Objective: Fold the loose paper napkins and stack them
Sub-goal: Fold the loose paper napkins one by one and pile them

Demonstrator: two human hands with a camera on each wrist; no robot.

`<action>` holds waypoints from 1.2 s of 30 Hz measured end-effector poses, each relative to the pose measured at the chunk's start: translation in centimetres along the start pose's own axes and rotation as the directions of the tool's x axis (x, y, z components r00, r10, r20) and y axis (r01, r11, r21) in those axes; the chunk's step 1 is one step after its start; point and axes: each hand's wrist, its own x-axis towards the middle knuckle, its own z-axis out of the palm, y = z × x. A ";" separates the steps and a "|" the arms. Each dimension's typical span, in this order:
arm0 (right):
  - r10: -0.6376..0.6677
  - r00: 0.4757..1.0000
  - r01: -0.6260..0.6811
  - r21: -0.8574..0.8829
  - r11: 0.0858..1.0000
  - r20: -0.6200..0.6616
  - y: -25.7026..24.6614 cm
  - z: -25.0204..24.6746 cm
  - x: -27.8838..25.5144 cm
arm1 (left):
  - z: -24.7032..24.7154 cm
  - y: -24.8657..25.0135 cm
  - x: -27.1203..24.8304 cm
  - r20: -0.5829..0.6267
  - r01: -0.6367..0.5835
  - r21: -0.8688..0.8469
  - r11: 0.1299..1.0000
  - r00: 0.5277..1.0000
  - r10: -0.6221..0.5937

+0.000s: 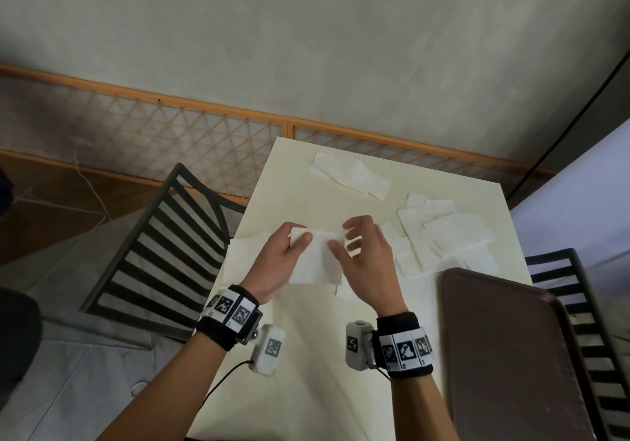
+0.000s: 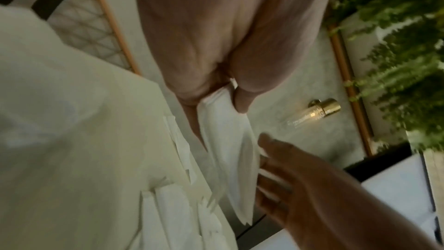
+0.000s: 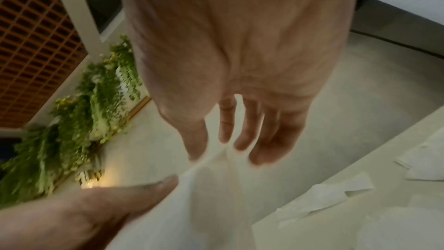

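A white paper napkin (image 1: 315, 260) is held up just above the cream table (image 1: 306, 355), between both hands. My left hand (image 1: 296, 239) pinches its upper left corner, thumb on top. My right hand (image 1: 344, 239) holds the right edge, thumb in front and fingers loosely curled behind. In the left wrist view the napkin (image 2: 228, 149) hangs from thumb and fingers, its far edge among the right hand's fingers (image 2: 271, 161). The right wrist view shows the napkin (image 3: 204, 197) rising between thumb and fingers. Several loose napkins (image 1: 443, 236) lie to the right, more napkins (image 1: 351, 175) at the back.
Another flat napkin (image 1: 242, 260) lies at the table's left edge under my left wrist. A brown tray (image 1: 504, 355) covers the near right corner. Dark slatted chairs stand at the left (image 1: 163, 246) and right (image 1: 586, 304). A wall with a lattice panel lies behind.
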 end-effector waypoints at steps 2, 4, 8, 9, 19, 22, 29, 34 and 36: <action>-0.069 0.998 0.067 -0.130 0.989 -0.012 0.1 0.8 0.1 | -0.2 0.1 -0.6 0.059 -0.076 0.144 0.987 0.996 0.068; -0.082 0.994 0.094 -0.208 0.974 0.069 0.1 2.0 0.4 | -0.2 0.2 -1.0 0.103 -0.106 0.219 0.970 0.991 0.085; -0.178 0.975 0.207 -0.241 0.948 0.136 0.3 4.3 0.7 | -0.7 0.0 -1.8 0.037 -0.077 0.176 0.981 0.997 0.071; -0.199 0.968 0.228 -0.211 0.950 0.150 0.3 4.8 0.7 | -1.0 -0.2 -1.9 0.004 -0.084 0.191 0.978 0.996 0.085; 0.130 0.983 -0.169 0.383 0.908 0.126 -0.4 9.5 2.7 | -6.3 -0.9 -1.0 -0.328 0.022 0.200 0.980 0.944 0.046; 0.094 0.976 -0.150 0.294 0.944 0.198 0.1 12.7 3.1 | -8.1 -2.0 0.3 -0.393 0.042 0.294 0.955 0.916 0.081; 0.192 0.947 -0.208 0.033 0.978 0.258 2.4 18.1 5.2 | -9.6 -5.9 2.3 -0.396 0.175 0.706 0.687 0.901 0.178; 0.185 0.954 -0.159 -0.126 0.979 0.235 3.6 17.5 5.6 | -8.1 -7.7 2.7 -0.112 0.127 0.864 0.488 0.992 -0.061; 0.177 0.975 -0.147 -0.202 0.968 0.138 4.7 15.8 5.6 | -7.8 -8.1 2.7 -0.107 0.149 0.868 0.473 0.988 -0.116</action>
